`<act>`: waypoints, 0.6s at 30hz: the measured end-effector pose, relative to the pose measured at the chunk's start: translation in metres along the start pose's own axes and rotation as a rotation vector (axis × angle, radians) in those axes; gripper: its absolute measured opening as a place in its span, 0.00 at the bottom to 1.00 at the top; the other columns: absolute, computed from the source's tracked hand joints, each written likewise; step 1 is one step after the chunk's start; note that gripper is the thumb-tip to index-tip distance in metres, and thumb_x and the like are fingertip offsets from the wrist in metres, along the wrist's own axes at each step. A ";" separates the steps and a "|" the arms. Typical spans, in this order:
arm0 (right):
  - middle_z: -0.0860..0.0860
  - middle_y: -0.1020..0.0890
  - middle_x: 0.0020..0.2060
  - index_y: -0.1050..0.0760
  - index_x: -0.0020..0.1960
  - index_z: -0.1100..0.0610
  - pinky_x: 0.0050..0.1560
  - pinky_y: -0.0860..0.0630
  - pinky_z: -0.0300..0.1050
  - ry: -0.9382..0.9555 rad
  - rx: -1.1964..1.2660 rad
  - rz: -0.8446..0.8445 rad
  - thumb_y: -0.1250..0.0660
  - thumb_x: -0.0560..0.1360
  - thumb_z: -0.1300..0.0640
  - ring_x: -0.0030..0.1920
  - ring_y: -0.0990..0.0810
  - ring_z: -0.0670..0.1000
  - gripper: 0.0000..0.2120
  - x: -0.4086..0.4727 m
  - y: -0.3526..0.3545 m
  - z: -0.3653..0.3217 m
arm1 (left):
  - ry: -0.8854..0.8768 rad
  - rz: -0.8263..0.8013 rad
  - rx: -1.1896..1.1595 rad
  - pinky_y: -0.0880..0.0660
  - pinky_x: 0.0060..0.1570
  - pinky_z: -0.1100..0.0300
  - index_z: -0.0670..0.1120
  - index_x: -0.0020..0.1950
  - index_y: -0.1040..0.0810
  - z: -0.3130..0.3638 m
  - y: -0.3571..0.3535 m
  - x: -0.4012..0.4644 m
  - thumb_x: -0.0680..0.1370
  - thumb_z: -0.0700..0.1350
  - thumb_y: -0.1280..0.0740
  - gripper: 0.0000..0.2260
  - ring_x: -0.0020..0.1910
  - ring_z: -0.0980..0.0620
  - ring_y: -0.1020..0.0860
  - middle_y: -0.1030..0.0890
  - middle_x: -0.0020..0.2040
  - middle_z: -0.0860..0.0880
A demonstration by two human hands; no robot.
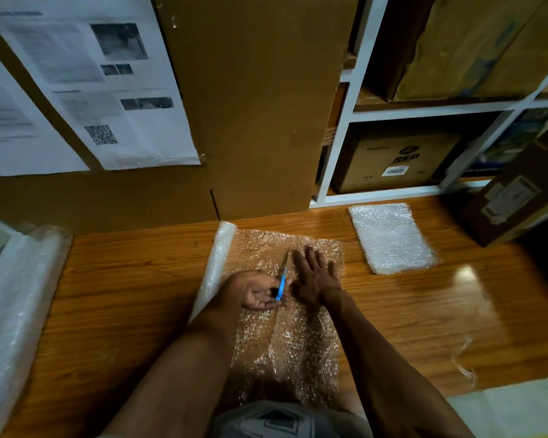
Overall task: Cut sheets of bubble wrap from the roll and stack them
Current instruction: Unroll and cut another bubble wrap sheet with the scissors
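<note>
Two hands work at the lower centre of the frame. The left hand [260,294], palm turned up, grasps the blue handles of a pair of scissors [282,279] whose blades point toward the top of the frame, lying along a cut line in the bubble wrap [285,336]. The right hand [314,276] lies just beside the blades on their right, fingers straight and spread, pressing the sheet flat to the wooden surface [124,295].

Just left of the hands, the roll [215,267] lies with its unrolled length spreading rightward under both hands. A slit seems to run up the wrap from the bottom of the frame to the scissors, so I judge this cut roughly two-thirds made, with the stretch beyond the blade tips left.

Further out, right of centre, a stack of cut sheets [389,238] sits squared near the white shelving [339,147]; how many it holds I cannot tell. A larger roll [16,305] rests at the left edge. Once freed, this sheet must join the stack.
</note>
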State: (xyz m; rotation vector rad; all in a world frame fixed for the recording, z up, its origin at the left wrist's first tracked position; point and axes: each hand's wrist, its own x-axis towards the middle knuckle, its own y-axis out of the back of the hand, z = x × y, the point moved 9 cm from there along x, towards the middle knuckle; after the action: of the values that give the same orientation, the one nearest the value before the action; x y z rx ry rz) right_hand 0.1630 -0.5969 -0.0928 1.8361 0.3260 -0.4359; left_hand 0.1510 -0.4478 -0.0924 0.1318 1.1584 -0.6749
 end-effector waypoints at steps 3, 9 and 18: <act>0.54 0.73 0.79 0.70 0.82 0.45 0.76 0.67 0.73 -0.025 -0.043 -0.049 0.43 0.78 0.30 0.80 0.71 0.62 0.47 0.003 -0.008 0.006 | 0.002 -0.002 0.030 0.18 0.40 0.60 0.40 0.61 0.22 0.006 0.005 0.002 0.82 0.50 0.34 0.15 0.58 0.49 0.19 0.18 0.60 0.44; 0.54 0.72 0.80 0.69 0.83 0.46 0.77 0.66 0.73 -0.053 -0.029 -0.064 0.37 0.74 0.26 0.80 0.71 0.61 0.56 0.007 0.002 0.013 | 0.001 0.015 0.045 0.20 0.33 0.64 0.38 0.62 0.22 0.019 0.009 0.012 0.81 0.51 0.31 0.18 0.52 0.50 0.17 0.17 0.62 0.41; 0.55 0.72 0.80 0.69 0.83 0.48 0.77 0.64 0.75 -0.073 -0.020 -0.083 0.33 0.66 0.21 0.80 0.71 0.62 0.65 0.021 0.009 0.022 | -0.087 0.080 0.023 0.29 0.23 0.71 0.37 0.48 0.19 0.039 0.012 0.020 0.82 0.43 0.32 0.09 0.37 0.55 0.23 0.18 0.42 0.41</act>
State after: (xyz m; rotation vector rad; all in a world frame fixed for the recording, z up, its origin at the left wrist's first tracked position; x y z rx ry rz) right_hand 0.1825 -0.6204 -0.1008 1.7869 0.3562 -0.5538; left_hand 0.1935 -0.4632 -0.0967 0.1659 1.0563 -0.6180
